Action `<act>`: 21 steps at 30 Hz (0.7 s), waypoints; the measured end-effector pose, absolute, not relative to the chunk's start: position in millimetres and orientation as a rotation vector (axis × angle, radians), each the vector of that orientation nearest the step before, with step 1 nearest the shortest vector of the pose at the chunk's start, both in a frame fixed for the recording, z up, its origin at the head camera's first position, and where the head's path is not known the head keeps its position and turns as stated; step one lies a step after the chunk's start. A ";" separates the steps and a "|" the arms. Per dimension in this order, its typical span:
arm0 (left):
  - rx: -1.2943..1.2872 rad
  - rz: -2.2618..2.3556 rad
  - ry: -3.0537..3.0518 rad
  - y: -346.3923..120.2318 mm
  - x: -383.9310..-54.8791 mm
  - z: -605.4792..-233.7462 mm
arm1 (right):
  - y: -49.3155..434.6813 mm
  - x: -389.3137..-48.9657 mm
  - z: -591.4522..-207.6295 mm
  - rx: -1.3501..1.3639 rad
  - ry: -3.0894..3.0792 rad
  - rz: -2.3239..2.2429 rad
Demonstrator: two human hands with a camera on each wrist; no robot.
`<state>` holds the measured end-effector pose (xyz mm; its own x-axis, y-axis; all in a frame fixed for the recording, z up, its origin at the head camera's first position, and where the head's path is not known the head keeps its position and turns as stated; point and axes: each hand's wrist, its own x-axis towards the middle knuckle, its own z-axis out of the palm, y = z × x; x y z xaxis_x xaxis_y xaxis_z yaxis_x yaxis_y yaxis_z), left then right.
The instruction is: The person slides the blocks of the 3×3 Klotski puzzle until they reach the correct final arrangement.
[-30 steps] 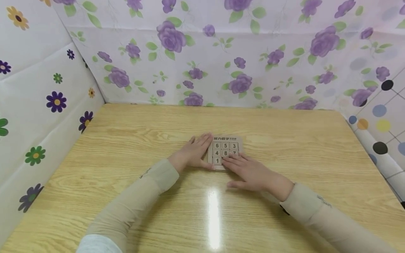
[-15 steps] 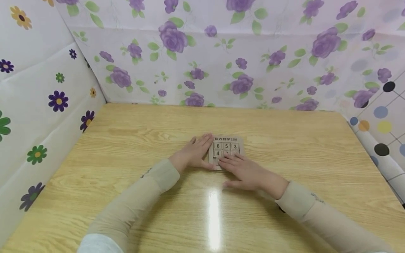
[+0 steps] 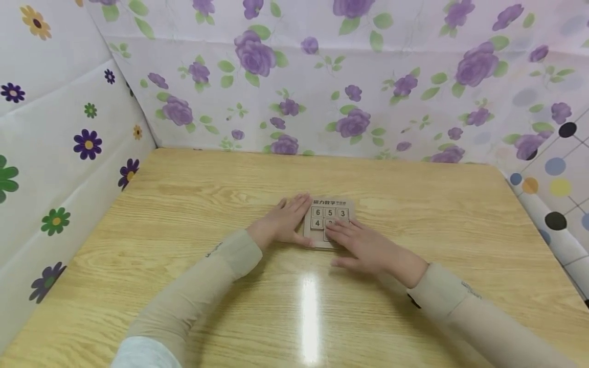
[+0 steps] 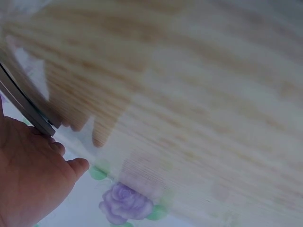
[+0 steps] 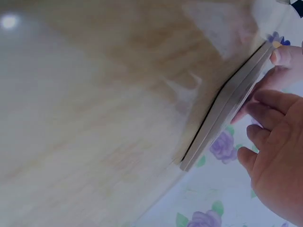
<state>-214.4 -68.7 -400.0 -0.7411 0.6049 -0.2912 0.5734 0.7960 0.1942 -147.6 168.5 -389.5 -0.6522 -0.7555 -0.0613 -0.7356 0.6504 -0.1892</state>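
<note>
A number slide puzzle [image 3: 317, 244] lies flat on the wooden table. Its top row reads 6, 5, 3, and a 4 tile [image 3: 317, 223] starts the second row. My left hand [image 3: 281, 222] rests along the puzzle's left side, fingers extended at the upper corner and thumb at the lower corner. Over the right part lies my right hand [image 3: 365, 248], its outstretched fingertips on a tile [image 3: 327, 235] in the bottom row; they hide several tiles. At the bottom left a slot shows bare board. The puzzle's edge [image 5: 222, 109] appears side-on in the right wrist view.
The wood-grain table [image 3: 221, 184] stretches around the puzzle, with a bright light reflection [image 3: 310, 317] in front. A flowered cloth [image 3: 285, 92] hangs behind the table's back edge, a daisy-print cloth [image 3: 60, 168] at the left and a dotted cloth [image 3: 559, 186] at the right.
The 1 tile has slid from the bottom-left slot one place right under my right fingertips. My right hand went left, then back right. My left hand stays put on the puzzle.
</note>
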 end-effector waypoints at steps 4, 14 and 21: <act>0.888 0.133 2.636 -69.6 -212.1 -401.1 | 158.5 -154.6 -389.2 -1.213 2.734 -0.197; 0.888 0.146 2.640 -67.8 -211.3 -402.8 | 148.2 -154.9 -393.0 -1.179 2.707 -0.143; 0.876 0.136 2.646 -68.8 -213.2 -398.1 | 146.3 -142.9 -386.7 -1.239 2.704 -0.127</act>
<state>-213.2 -68.8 -398.1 -0.7477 0.5942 -0.2965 0.5606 0.8041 0.1978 -142.9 146.3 -386.7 -0.6424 -0.7578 -0.1138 -0.7439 0.6524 -0.1452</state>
